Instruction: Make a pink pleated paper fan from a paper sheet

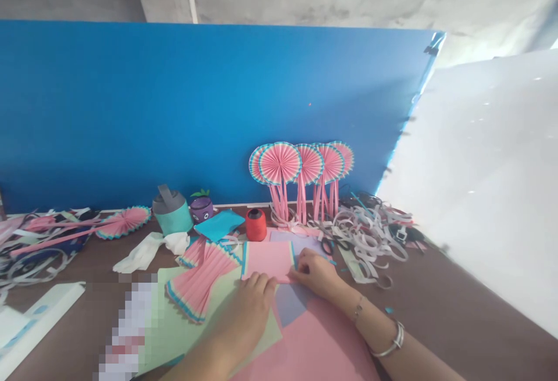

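A pink sheet of paper [267, 257] with blue and cream strips along its left and right sides lies in front of me. My left hand [250, 299] is at its near edge, fingers bent and together over the paper, the thumb out of sight. At the right side my right hand [314, 273] has its fingers closed in a pinch on the strip edge. A pleated pink paper fan piece [201, 285] with blue borders rests left of the sheet, on green paper [163, 311]. Larger pink paper [314, 346] and lilac paper [291, 304] spread below my hands.
Finished round pink fans [280, 163] stand at the back against a blue board [183, 107]. Behind the sheet are a red thread spool [256, 227], blue paper [220, 225] and a teal container [172, 216]. Scissors [326, 245] and tangled white strips [364, 232] lie to the right.
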The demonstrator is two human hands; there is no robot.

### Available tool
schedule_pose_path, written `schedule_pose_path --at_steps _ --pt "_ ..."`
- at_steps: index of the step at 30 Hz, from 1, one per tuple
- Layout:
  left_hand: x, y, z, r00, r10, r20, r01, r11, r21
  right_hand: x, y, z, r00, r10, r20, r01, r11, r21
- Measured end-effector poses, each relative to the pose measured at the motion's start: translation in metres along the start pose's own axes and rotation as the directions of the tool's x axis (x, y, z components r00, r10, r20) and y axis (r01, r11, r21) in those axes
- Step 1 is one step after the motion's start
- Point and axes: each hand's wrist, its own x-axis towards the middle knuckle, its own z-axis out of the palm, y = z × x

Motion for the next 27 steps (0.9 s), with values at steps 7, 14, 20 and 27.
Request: schedule_pose_path --at_steps 7,14,20,27 --pt "0.000 0.001 0.005 0.999 -0.036 0.024 0.033 0.993 0.117 -0.001 -0.002 -0.001 1.000 -0.011 0.002 0.011 1.000 -0.024" --pt "-0.003 0.004 0.011 0.998 -0.054 -0.019 0.057 0.982 0.178 -0.017 -0.025 -0.009 0.968 -0.234 -0.091 0.192 0.924 -0.331" --pt "-0.001 0.004 0.023 0.994 -0.098 -0.057 0.108 0.971 0.214 -0.037 -0.052 0.011 0.848 -0.495 0.188 0.526 0.752 -0.396" --pt "-0.005 0.007 -0.003 0.990 -0.138 0.030 0.130 0.973 0.191 -0.041 -0.065 0.002 0.961 -0.132 0.243 0.240 0.836 -0.494"
